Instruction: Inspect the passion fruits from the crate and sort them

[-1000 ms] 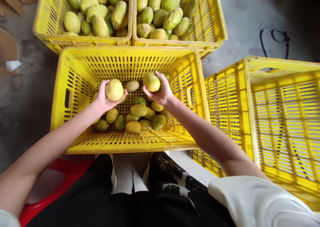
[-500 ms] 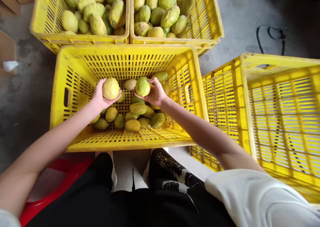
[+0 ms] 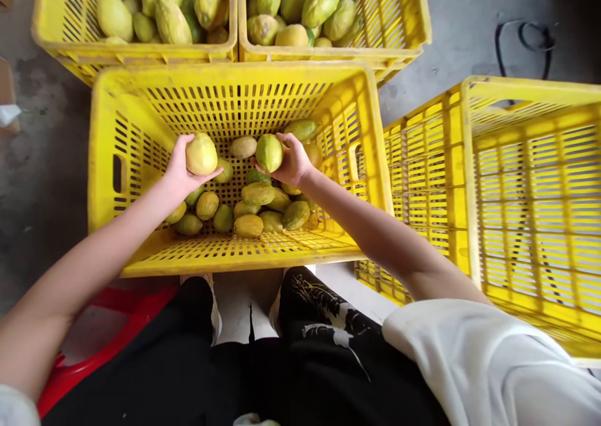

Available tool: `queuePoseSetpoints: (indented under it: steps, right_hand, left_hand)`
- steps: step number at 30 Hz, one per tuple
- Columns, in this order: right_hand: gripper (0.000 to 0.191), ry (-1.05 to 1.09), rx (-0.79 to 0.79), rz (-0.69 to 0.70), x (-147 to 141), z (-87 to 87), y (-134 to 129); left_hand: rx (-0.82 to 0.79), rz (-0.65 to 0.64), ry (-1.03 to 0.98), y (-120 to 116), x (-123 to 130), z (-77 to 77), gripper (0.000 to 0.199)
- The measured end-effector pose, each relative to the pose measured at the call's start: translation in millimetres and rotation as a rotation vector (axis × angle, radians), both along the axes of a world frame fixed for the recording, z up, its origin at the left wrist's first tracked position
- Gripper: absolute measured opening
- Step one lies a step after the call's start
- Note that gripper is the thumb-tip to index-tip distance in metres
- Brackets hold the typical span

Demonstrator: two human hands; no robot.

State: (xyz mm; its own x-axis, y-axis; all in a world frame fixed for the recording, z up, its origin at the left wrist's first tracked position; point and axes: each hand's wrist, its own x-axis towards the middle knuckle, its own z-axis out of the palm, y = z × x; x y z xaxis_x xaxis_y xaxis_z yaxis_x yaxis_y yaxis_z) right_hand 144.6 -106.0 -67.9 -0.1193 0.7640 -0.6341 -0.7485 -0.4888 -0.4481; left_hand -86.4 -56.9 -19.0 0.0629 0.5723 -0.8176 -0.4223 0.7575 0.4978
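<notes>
My left hand (image 3: 182, 166) is closed around a pale yellow, rounded fruit (image 3: 201, 154), its fingers underneath and thumb at the top. In my right hand (image 3: 292, 160) sits a smaller yellow-green fruit (image 3: 269, 153), gripped from its right side. Both are held above a yellow slatted plastic crate (image 3: 239, 260). Several oval green and yellow fruits (image 3: 258, 193), papaya-like in look, lie on the crate's floor below. A tan oval fruit (image 3: 243, 147) shows between my two hands.
Two yellow crates (image 3: 141, 54) (image 3: 328, 54) piled with similar fruits stand against the far side. Another yellow crate (image 3: 462, 182) lies tipped at the right. A red plastic stool (image 3: 89, 370) is at lower left, and a black cable (image 3: 500, 44) lies on the floor.
The view has shifted, so the crates sit slightly higher in the picture. My left hand has tilted its fruit a little and moved slightly left; both hands keep their fruits.
</notes>
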Motion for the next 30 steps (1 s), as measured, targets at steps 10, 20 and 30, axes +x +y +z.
queuePoseSetpoints:
  steps: [10, 20, 30]
  right_hand:
    - [0.042, -0.053, -0.002, 0.038, -6, 2.6, -2]
    - [0.041, 0.044, 0.045, 0.127, -11, 17.1, -5]
    - [0.034, 0.050, 0.056, 0.047, -12, 12.3, -5]
  left_hand:
    - [-0.010, -0.082, 0.016, -5, 11, 8.1, 0.036]
    - [0.140, -0.103, 0.003, -1, 7, 4.4, 0.029]
    - [0.035, 0.043, -0.028, -3, 5, 0.1, 0.026]
